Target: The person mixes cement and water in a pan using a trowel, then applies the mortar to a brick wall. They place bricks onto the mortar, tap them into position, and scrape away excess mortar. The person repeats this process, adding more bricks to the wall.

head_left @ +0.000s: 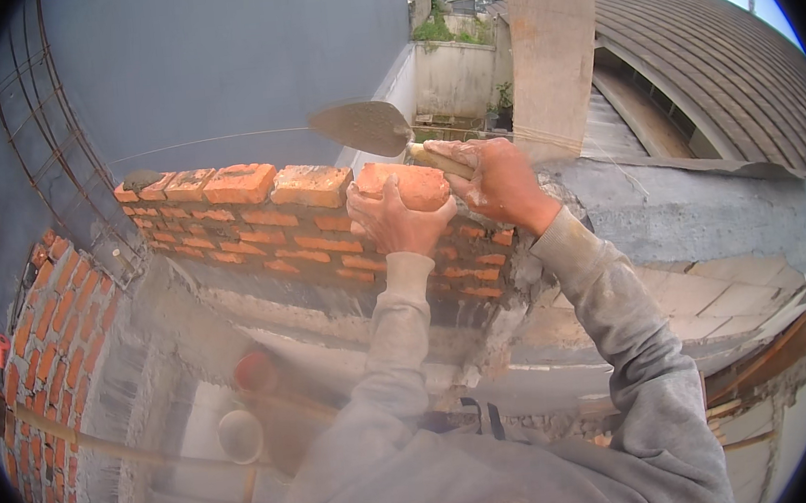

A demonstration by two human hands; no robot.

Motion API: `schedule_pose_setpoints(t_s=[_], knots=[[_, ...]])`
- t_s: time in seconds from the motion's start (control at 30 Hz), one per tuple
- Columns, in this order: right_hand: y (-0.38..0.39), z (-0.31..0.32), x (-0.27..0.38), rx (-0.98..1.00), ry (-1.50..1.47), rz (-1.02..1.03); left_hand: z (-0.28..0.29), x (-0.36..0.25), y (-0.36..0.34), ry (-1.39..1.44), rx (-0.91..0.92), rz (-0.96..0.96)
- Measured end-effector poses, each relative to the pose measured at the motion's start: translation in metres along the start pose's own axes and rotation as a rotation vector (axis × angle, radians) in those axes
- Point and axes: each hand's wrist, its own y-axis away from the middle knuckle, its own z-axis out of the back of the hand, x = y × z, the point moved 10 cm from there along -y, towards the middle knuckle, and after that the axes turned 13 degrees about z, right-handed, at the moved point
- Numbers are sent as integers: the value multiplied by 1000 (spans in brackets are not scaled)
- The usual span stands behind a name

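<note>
My left hand (400, 215) is closed round an orange brick (407, 182) at the top of a low brick wall (311, 245). Whether that brick rests on the mortar below cannot be made out. In my right hand (500, 182) is the wooden handle of a pointed trowel (363, 127), its grey blade reaching left beyond the wall. The right fingers lie close to the brick's right end. Left of my left hand, several bricks form the top course, with a dab of grey mortar (141, 180) at the far left end.
A thin string line (220, 136) runs above the wall toward a tall pale post (553, 47). Bare steel rods (36, 111) stand at the left by a grey wall (242, 55). A second brick wall (52, 349) lies at the lower left, near a whitish round container (241, 436).
</note>
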Motion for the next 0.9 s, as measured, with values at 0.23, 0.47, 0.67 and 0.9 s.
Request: schedule_pose_setpoints(t_s=[0.23, 0.47, 0.67, 0.9], knots=[[-12, 11, -1, -42, 47, 45, -3, 5, 3, 106, 3, 13], [-8, 27, -12, -70, 0, -25, 0, 9, 9, 152, -104, 14], [4, 1, -16, 48, 63, -7, -12, 18, 5, 238, -130, 5], [-4, -15, -20, 32, 12, 73, -12, 17, 8, 166, -167, 5]])
